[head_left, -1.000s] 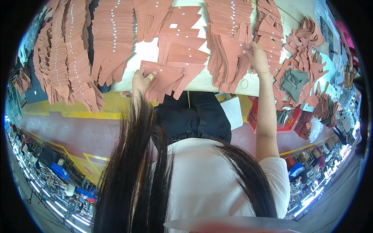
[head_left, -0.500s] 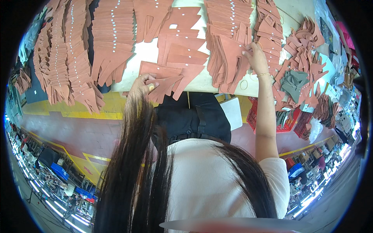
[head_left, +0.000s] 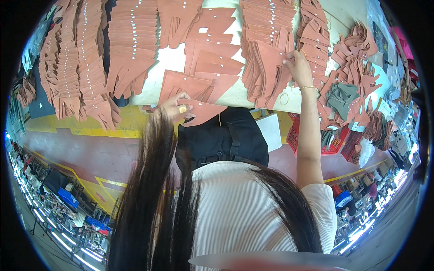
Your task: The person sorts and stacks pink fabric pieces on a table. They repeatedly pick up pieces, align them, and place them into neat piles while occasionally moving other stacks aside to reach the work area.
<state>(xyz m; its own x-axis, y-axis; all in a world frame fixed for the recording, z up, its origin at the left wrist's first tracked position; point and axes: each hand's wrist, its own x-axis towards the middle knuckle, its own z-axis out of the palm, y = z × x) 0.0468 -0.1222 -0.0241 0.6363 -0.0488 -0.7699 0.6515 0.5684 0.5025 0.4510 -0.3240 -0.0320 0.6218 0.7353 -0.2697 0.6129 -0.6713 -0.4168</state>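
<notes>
My left hand (head_left: pixel 177 109), a ring on one finger, is closed on the edge of a reddish-brown leather piece (head_left: pixel 208 111). That piece hangs past the table's near edge, with a small white sticker on it. Just behind it lies a short row of overlapping leather pieces (head_left: pixel 219 63). My right hand (head_left: pixel 299 68) is raised at the right edge of a thick stack of leather pieces (head_left: pixel 267 67). Its fingers are bent together. A thin yellowish loop shows beside them; what they grip is not clear.
Fanned rows of stickered leather pieces (head_left: pixel 92 67) cover the table's left. A rubber band (head_left: pixel 284 98) lies near the front edge. At right are a loose heap of pieces (head_left: pixel 355 58), grey-green pieces (head_left: pixel 342 95) and a red crate (head_left: pixel 334 143) below. A white stool (head_left: pixel 270 131) stands beside me.
My left hand has lifted one leather piece off the front of the row and drawn it towards me, to the right and down. My right hand has hardly moved.
</notes>
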